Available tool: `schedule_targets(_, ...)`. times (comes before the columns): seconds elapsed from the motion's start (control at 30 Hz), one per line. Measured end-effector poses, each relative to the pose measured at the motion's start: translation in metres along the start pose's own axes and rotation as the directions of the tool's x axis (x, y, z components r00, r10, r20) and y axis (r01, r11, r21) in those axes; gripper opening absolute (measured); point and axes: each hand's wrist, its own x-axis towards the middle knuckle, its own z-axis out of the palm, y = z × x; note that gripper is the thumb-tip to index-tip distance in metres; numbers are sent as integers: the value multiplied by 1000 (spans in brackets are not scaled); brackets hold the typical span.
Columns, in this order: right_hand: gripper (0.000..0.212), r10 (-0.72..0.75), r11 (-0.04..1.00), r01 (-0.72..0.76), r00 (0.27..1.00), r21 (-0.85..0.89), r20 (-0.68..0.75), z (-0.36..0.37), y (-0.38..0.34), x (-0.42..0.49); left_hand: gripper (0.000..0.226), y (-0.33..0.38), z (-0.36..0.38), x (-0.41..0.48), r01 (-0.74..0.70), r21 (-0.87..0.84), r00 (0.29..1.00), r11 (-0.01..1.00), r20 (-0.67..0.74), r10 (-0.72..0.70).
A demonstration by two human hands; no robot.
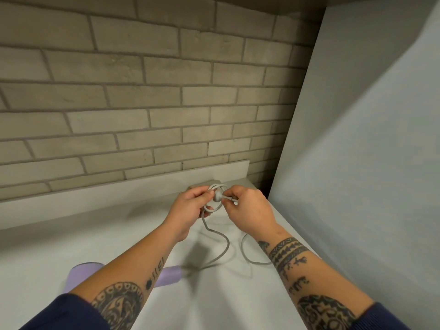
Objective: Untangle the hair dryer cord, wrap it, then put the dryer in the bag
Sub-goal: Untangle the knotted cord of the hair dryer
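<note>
A lilac hair dryer (170, 276) lies on the white counter at the lower left, mostly hidden under my left forearm. Its grey cord (225, 248) runs up in loose loops to a tangle held above the counter. My left hand (190, 206) grips the looped tangle from the left. My right hand (247, 206) pinches the cord just beside the knot (217, 196) from the right. Both hands are close together, almost touching. No bag is in view.
The white counter (71, 246) meets a brick wall (142, 103) behind, with a low white ledge (119, 189) along it. A tall white panel (357, 163) stands close on the right. A small grey block (215, 182) sits on the counter behind the hands.
</note>
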Motion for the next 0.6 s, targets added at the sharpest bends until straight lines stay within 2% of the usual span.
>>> schedule_targets(0.2, 25, 74, 996, -73, 997, 46, -22, 0, -2, 2, 26, 1, -2, -2, -40, 8, 998, 999, 57, 40)
schedule_targets(0.33, 18, 129, 981, -134, 991, 143, 42, 8, -1, 2, 31, -2, -1, 0, -93, 112, 994, 989, 67, 86)
schedule_targets(0.4, 15, 166, 961, -168, 986, 217, 30, 10, 1, 1, 34, -2, 0, 1, -93, 66, 995, 994, 52, 90)
schedule_targets(0.5, 16, 233, 892, -236, 971, 385, 54, 8, 3, 0, 30, -1, -2, 2, -17, -112, 999, 994, 46, 22)
schedule_targets(0.6, 19, 249, 839, -267, 963, 474, 102, 7, 4, 2, 28, -1, -2, 6, 48, -129, 998, 990, 34, -44)
